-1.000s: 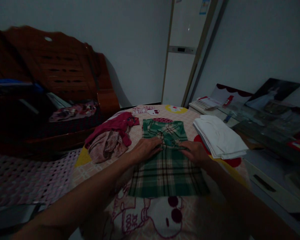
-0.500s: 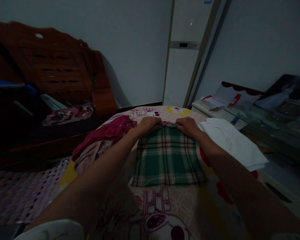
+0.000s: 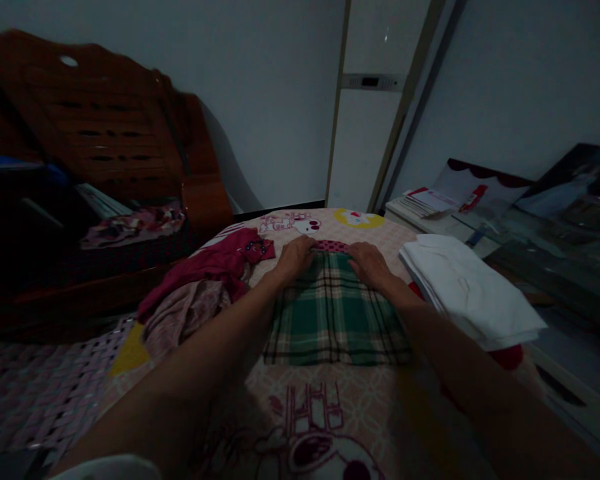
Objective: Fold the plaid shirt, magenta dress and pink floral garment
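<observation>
A green plaid garment (image 3: 337, 310), folded into a flat piece, lies in front of me on a patterned pink cloth (image 3: 320, 380). A pink dotted band (image 3: 331, 246) shows along its far edge. My left hand (image 3: 298, 258) grips the far left corner, fingers curled over the edge. At the far right corner my right hand (image 3: 371, 264) has its fingers bent around the fabric; their tips are partly hidden. Left of the garment lies a crumpled magenta garment (image 3: 205, 270) with a dull pink cloth (image 3: 185, 313). A folded white cloth (image 3: 473, 287) lies to the right.
A carved wooden bench (image 3: 105, 133) with a bunched floral cloth (image 3: 135, 225) stands at the left. Behind is a tall white cabinet-like unit (image 3: 365, 140) with a small display. A glass-topped table (image 3: 535, 250) and a stack of papers (image 3: 425, 202) are at the right.
The far edge has been laid down flatter, and the pink dotted band now shows between my hands. Both hands have turned slightly inward over the fabric. The view has shifted a little.
</observation>
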### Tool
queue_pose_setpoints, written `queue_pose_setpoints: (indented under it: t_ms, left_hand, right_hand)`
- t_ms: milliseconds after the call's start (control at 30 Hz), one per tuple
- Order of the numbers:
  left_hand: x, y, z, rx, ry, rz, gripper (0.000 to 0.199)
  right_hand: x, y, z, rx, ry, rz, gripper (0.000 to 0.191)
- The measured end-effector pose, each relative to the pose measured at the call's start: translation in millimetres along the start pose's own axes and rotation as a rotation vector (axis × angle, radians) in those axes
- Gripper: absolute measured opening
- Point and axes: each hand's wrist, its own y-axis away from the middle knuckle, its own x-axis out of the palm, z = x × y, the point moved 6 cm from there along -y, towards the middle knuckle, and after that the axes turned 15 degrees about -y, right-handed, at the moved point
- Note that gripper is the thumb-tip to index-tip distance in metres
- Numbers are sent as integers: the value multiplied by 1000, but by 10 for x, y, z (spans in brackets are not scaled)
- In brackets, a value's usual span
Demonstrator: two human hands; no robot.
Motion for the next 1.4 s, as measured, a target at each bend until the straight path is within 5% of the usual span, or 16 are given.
queue_pose_setpoints:
  t_ms: [233, 467, 633, 800, 933, 1100, 1233, 1400]
  left_hand:
    - [306, 461, -154, 215, -6, 173, 52]
    - [225, 553, 16, 129, 21, 108, 59]
    - [194, 728, 32, 59, 13, 174, 57]
    - [-93, 816, 241, -145, -42, 163, 40]
    - [-295, 1046, 418, -325, -47, 355, 40]
    - [-280, 1442, 295, -349, 378, 716, 57]
    - [-222, 1597, 187, -405, 643, 706, 55]
    - [-193, 1664, 141, -518, 905, 549, 52]
  right_hand:
    - [404, 284, -95, 50, -79, 29, 46]
    - [204, 678, -44, 72, -187, -70, 46]
    - [169, 1042, 84, 75, -304, -71, 42]
    - [-198, 1245, -99, 292, -429, -192, 25]
    - [-304, 1481, -242, 552, -691, 61, 35]
    - [-227, 1669, -156, 537, -989, 422, 52]
    - [-176, 1659, -184, 542, -1051, 425, 45]
    - [-192, 1644, -219, 532, -1192, 349, 32]
